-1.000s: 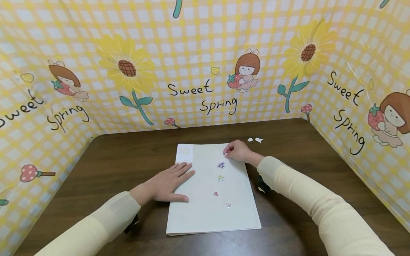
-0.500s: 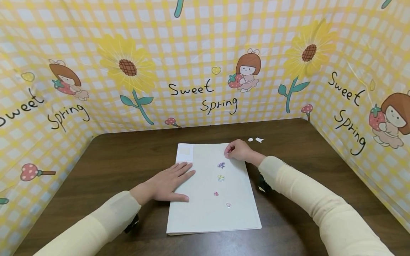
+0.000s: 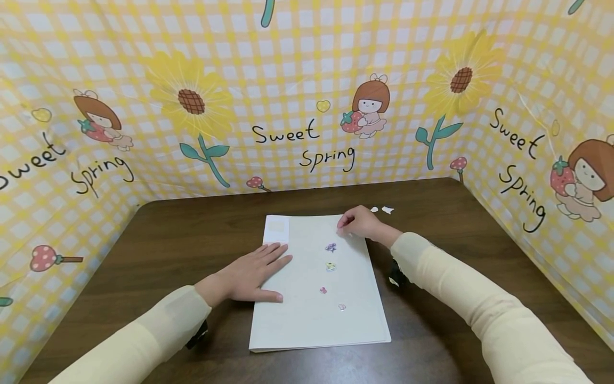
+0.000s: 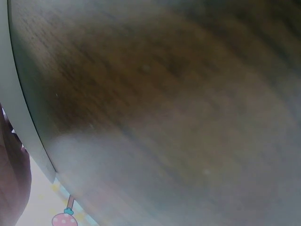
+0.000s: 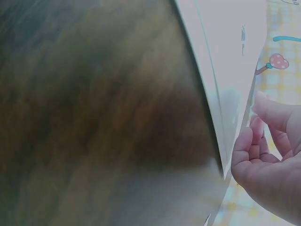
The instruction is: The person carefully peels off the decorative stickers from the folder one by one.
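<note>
A white pad of large paper (image 3: 307, 325) lies on the table, with several small stickers in a rough column: a purple one (image 3: 331, 248), a yellow one (image 3: 331, 266), a pink flower-like one (image 3: 323, 290) and a pale pink one (image 3: 342, 307). My left hand (image 3: 256, 273) rests flat on the pad's left side, fingers spread. Near the top right corner, above the purple sticker, my right hand (image 3: 362, 223) pinches a small whitish piece between thumb and fingertips; its kind is too small to tell. The right wrist view shows that right hand (image 5: 268, 150) with curled fingers.
A white card (image 3: 276, 229) with a faint square lies at the pad's top left. Torn white scraps (image 3: 387, 210) sit on the dark wooden table (image 3: 192, 224) behind the right hand. A yellow checked cloth (image 3: 288, 64) surrounds the table at back and sides.
My right hand has lifted slightly and shifted a little to the right, still pinching near the pad's top right. The left hand and the stickers have stayed in place.
</note>
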The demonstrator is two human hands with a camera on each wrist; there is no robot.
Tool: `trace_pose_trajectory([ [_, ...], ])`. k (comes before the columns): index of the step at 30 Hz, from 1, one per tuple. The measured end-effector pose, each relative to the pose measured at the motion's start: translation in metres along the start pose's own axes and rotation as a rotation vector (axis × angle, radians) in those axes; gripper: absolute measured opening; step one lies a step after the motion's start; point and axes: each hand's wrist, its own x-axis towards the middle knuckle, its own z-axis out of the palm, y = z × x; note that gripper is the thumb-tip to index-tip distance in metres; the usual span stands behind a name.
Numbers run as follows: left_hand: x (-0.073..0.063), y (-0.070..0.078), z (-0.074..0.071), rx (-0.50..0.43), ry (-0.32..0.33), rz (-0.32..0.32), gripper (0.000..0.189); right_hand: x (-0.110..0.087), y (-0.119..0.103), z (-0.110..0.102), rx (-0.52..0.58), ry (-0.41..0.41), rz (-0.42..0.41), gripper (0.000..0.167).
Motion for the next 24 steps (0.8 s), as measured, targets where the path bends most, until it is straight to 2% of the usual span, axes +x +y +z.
trace_pose_trajectory([
  [16,0.000,0.000,0.001,0.000,-0.015,-0.016,0.095,-0.004,0.008,-0.018,0.052,0.041,-0.028,0.008],
  [24,0.000,0.000,0.001,-0.004,-0.014,-0.016,0.095,-0.005,0.014,-0.027,0.060,0.062,-0.005,0.011],
])
